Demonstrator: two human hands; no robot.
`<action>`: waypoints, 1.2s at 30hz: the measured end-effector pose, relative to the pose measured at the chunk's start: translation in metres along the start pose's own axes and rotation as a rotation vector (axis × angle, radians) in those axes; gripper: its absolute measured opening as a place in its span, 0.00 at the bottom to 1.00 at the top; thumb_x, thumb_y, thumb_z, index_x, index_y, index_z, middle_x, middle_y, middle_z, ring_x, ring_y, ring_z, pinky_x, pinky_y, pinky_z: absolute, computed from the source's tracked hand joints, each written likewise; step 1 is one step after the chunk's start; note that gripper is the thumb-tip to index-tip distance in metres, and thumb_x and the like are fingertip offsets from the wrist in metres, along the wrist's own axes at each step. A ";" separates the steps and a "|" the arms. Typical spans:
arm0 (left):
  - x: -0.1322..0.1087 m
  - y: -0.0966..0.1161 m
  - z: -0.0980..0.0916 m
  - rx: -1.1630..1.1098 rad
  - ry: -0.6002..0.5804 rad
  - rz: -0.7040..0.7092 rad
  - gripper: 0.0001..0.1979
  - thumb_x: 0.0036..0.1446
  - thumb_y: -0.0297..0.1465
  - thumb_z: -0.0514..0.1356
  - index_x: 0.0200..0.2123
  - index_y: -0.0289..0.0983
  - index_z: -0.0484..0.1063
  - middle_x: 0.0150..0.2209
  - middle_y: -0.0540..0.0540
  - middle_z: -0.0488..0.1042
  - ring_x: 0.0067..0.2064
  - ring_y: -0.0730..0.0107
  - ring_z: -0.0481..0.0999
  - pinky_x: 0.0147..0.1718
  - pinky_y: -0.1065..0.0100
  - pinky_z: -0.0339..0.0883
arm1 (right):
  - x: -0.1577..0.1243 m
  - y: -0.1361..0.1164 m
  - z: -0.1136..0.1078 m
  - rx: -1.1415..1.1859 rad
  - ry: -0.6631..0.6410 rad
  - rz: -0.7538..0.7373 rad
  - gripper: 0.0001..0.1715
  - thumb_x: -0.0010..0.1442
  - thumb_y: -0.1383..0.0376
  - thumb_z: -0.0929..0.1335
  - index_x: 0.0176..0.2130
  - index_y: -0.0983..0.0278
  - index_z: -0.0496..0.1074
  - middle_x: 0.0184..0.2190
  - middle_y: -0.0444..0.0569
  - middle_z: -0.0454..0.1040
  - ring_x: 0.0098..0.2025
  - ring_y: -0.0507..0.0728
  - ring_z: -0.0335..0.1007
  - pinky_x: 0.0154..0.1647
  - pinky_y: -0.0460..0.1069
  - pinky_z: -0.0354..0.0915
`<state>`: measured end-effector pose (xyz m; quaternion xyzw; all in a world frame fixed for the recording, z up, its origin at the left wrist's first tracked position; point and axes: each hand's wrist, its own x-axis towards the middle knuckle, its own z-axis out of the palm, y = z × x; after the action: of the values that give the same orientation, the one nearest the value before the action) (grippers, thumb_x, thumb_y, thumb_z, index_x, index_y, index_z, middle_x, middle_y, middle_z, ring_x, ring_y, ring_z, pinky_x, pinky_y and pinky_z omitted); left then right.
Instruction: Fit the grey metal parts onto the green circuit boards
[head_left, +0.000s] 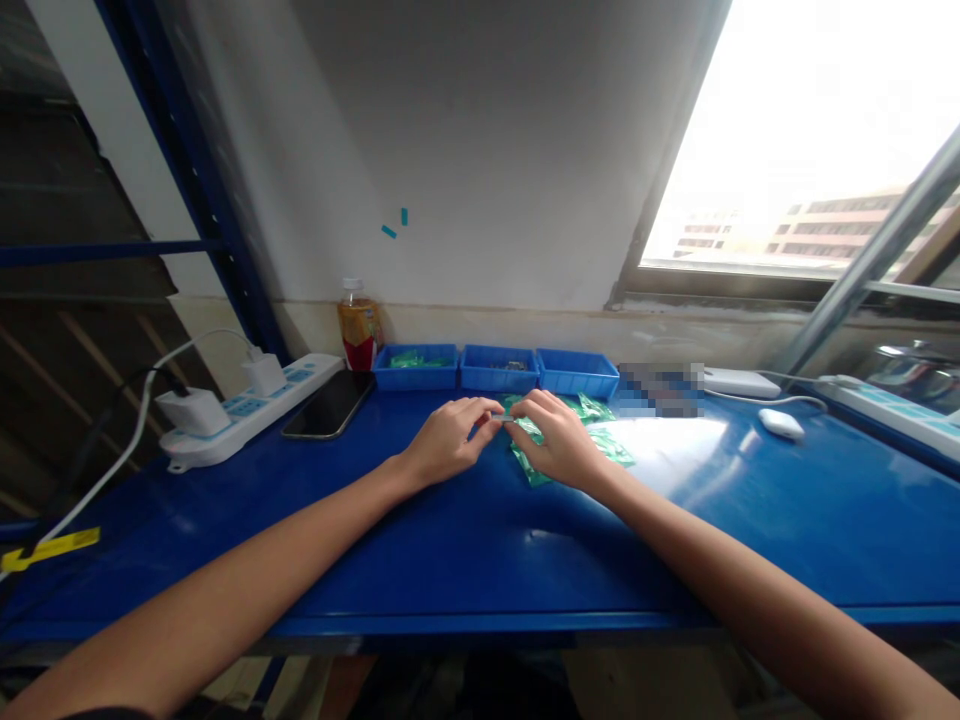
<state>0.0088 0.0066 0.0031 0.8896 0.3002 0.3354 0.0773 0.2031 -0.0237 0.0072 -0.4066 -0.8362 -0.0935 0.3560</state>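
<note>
My left hand (pixel 452 440) and my right hand (pixel 556 438) meet over the middle of the blue table. Between their fingertips they pinch a small, thin, light-coloured piece (pixel 502 417), too small to name. Both hands are closed on it, one at each end. Under and beside my right hand lie several green plastic packets (pixel 534 466). Behind the hands stand three blue bins in a row. The left bin (pixel 416 378) holds green packets, the middle bin (pixel 499 379) small metallic parts. Of the right bin (pixel 577 382), the contents are not visible.
A black phone (pixel 330 405) and a white power strip (pixel 255 412) with plugs lie at the left. A drink bottle (pixel 360 328) stands against the wall. To the right are a white earphone case (pixel 781 424), a white charger (pixel 739 382) with a cable, and another power strip (pixel 892 410).
</note>
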 end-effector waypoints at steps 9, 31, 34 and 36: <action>0.000 0.001 0.000 0.168 0.007 0.058 0.11 0.64 0.36 0.49 0.42 0.37 0.68 0.39 0.45 0.75 0.41 0.65 0.72 0.41 0.65 0.61 | 0.000 0.000 0.004 0.051 0.001 0.036 0.07 0.62 0.62 0.62 0.36 0.62 0.69 0.32 0.49 0.70 0.37 0.57 0.66 0.39 0.52 0.63; 0.000 0.001 -0.002 0.158 0.038 0.054 0.13 0.66 0.35 0.46 0.42 0.37 0.68 0.41 0.45 0.75 0.43 0.64 0.72 0.42 0.64 0.61 | 0.001 -0.007 0.001 0.086 0.093 0.021 0.06 0.61 0.62 0.64 0.39 0.61 0.68 0.32 0.49 0.70 0.36 0.56 0.66 0.38 0.51 0.63; 0.001 0.001 0.000 0.129 0.015 0.008 0.14 0.66 0.36 0.46 0.45 0.37 0.68 0.42 0.45 0.75 0.44 0.64 0.72 0.44 0.64 0.62 | 0.006 0.000 -0.003 0.056 0.080 -0.002 0.05 0.61 0.63 0.64 0.36 0.61 0.69 0.32 0.49 0.70 0.36 0.57 0.66 0.39 0.51 0.64; 0.002 0.000 0.003 0.121 -0.012 -0.047 0.16 0.65 0.37 0.47 0.50 0.37 0.66 0.44 0.43 0.74 0.46 0.63 0.71 0.45 0.63 0.63 | 0.016 0.016 -0.004 -0.010 0.091 0.033 0.05 0.60 0.63 0.65 0.33 0.61 0.70 0.32 0.49 0.70 0.36 0.57 0.66 0.40 0.52 0.63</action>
<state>0.0121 0.0079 0.0014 0.8873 0.3402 0.3095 0.0327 0.2100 -0.0051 0.0187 -0.4175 -0.8118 -0.1102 0.3932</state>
